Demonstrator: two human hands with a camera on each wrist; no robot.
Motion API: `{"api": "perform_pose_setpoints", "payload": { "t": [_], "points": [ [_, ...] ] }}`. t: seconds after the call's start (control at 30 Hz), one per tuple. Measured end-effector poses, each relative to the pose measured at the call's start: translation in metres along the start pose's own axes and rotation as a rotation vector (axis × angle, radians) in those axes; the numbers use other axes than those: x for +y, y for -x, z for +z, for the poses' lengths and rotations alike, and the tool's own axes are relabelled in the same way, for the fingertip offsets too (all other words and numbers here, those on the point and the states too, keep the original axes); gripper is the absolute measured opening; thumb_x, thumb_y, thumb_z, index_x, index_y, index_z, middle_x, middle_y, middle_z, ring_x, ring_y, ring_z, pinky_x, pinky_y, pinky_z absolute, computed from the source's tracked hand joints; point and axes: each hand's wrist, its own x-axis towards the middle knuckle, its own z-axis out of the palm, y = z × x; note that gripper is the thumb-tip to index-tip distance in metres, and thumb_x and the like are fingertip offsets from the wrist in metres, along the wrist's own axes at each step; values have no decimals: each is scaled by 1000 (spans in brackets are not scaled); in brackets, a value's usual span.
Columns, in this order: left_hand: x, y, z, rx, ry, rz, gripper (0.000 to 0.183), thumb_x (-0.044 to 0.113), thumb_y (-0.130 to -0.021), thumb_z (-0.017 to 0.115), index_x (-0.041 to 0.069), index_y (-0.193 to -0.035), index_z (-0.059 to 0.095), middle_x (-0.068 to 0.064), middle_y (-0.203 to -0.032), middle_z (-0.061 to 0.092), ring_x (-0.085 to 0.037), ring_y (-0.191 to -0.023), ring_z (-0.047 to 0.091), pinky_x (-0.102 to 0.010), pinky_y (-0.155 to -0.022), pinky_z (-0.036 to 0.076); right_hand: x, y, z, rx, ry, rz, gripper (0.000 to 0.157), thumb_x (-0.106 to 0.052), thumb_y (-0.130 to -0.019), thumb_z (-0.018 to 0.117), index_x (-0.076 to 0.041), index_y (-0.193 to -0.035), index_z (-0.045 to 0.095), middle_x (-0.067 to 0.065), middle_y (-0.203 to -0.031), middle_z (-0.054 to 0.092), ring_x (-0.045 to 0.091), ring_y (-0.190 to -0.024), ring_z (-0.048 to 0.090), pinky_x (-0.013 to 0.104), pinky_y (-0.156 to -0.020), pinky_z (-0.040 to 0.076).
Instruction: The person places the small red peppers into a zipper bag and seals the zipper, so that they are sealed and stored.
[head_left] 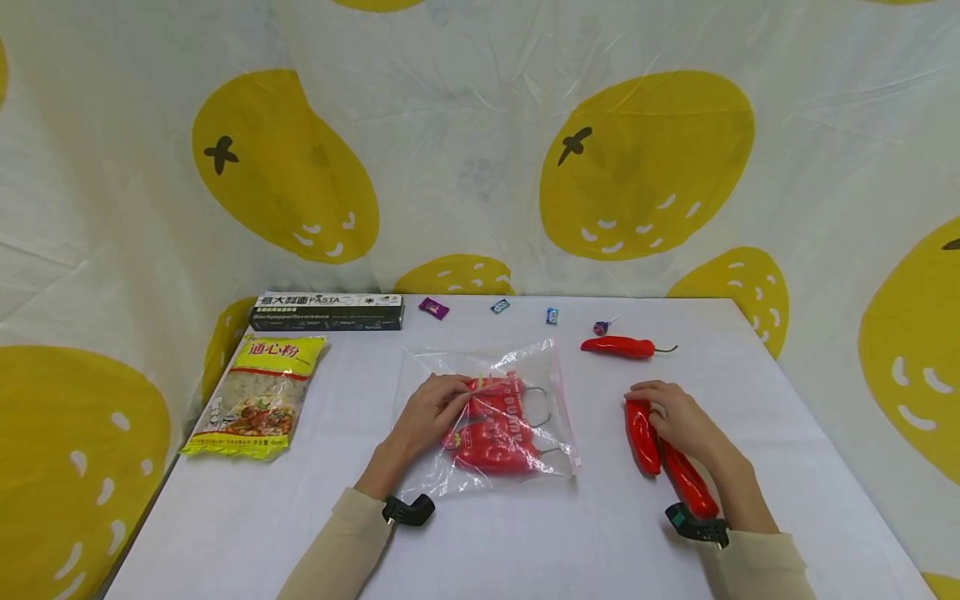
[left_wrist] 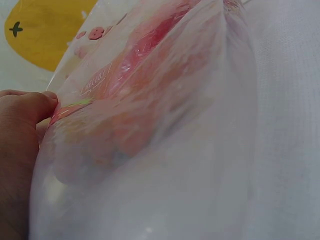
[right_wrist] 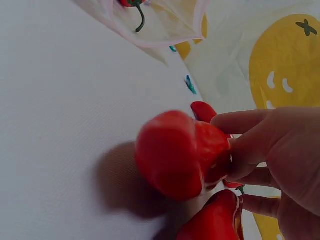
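Note:
A clear zip bag (head_left: 420,367) with pink lettering lies mid-table, with several red chili peppers (head_left: 491,454) inside and their stems toward its right end. My left hand (head_left: 433,408) pinches the bag's upper film near its left part; in the left wrist view the plastic bulges beside the thumb. To the right of the bag, my right hand (head_left: 682,421) grips a red chili pepper (head_left: 641,437), which casts a shadow on the cloth in the right wrist view. Close beside it is another red chili pepper (head_left: 690,483), partly hidden under the hand.
One more red chili pepper (head_left: 618,346) lies behind my right hand. Along the back are a lollipop (head_left: 601,327), small wrapped candies (head_left: 552,316), a purple candy (head_left: 433,307) and a pasta box (head_left: 326,312). A yellow pasta bag (head_left: 258,396) lies at the left.

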Motion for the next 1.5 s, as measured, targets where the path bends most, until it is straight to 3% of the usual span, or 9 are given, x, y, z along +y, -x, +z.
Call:
{"api": "perform_pose_setpoints", "payload": {
  "t": [0.27, 0.5, 0.67, 0.8, 1.03, 1.37, 1.5],
  "points": [
    [1, 1, 0, -17, 5, -43, 14, 34, -93, 56, 26, -102, 63, 6, -121, 64, -11, -117, 57, -48, -109, 37, -5, 0, 0, -17, -2, 38, 48, -10, -83, 60, -14, -131, 54, 17, -136, 46, 40, -124, 40, 56, -87, 51],
    [1, 0, 0, -27, 16, -40, 13, 33, -93, 57, 26, -101, 63, 4, -121, 64, -8, -112, 57, -36, -97, 49, -8, -2, -2, -63, -4, 57, 56, -11, -80, 61, -11, -134, 50, 19, -138, 43, 40, -124, 37, 55, -87, 51],
    [0, 0, -1, -38, 15, -50, 13, 34, -93, 56, 27, -102, 63, 5, -122, 63, -7, -113, 57, -33, -97, 49, -9, -3, -2, -78, -4, 66, 60, -11, -79, 64, -10, -136, 47, 20, -138, 43, 40, -123, 38, 54, -86, 52],
    [0, 1, -1, -40, 16, -48, 14, 34, -93, 56, 26, -102, 63, 5, -122, 63, -7, -115, 57, -34, -101, 46, -10, -2, -1, -70, 5, 79, 60, -14, -80, 65, -11, -136, 47, 19, -135, 44, 38, -121, 40, 55, -87, 51],
    [1, 1, 0, -20, 17, -32, 13, 33, -93, 57, 26, -101, 64, 3, -121, 64, -9, -113, 57, -35, -96, 49, -8, -5, 3, -20, 53, 54, 56, -17, -81, 70, -12, -133, 51, 18, -125, 52, 34, -114, 45, 54, -87, 51],
    [1, 0, 0, -45, 9, -67, 17, 38, -93, 54, 28, -105, 63, 7, -124, 62, -9, -115, 56, -35, -96, 50, -11, -10, 5, 9, 0, 120, 55, -15, -76, 76, -9, -123, 49, 16, -114, 57, 27, -97, 53, 41, -76, 57],
    [1, 0, -1, -53, 18, -70, 18, 39, -94, 54, 28, -104, 63, 7, -124, 62, -9, -116, 56, -36, -98, 48, -14, -10, 6, 18, -16, 106, 57, -15, -75, 76, -10, -124, 48, 12, -112, 58, 23, -93, 53, 37, -73, 56]
  ]
}}
